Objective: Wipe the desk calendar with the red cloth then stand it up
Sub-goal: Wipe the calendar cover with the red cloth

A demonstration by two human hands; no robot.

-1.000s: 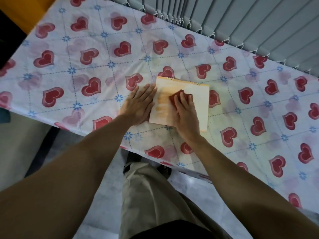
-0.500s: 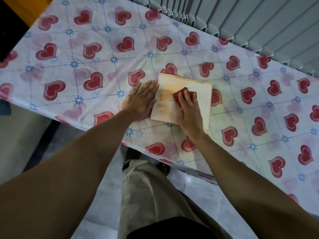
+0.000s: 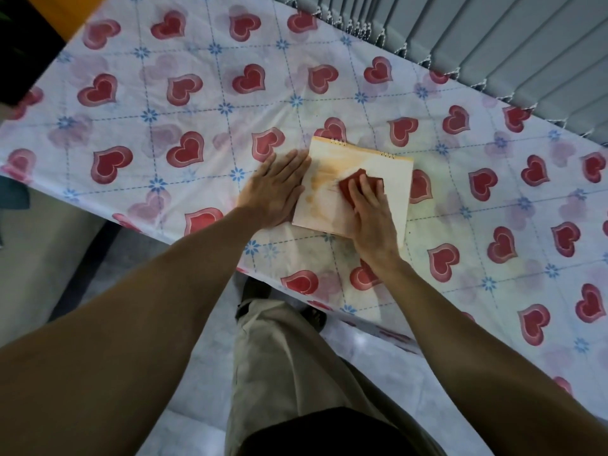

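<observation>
The desk calendar lies flat on the table, a pale sheet with an orange smear and spiral rings along its far edge. My right hand presses the small folded red cloth down on the middle of the calendar; the cloth shows only past my fingertips. My left hand lies flat, fingers together, on the tablecloth against the calendar's left edge.
The table wears a white tablecloth printed with red hearts and blue flowers. Grey vertical blinds hang behind its far edge. The near edge runs just below my hands, with tiled floor and my trouser leg beneath.
My right hand has slid the red cloth a little to the right across the calendar. My left hand stays at the left edge.
</observation>
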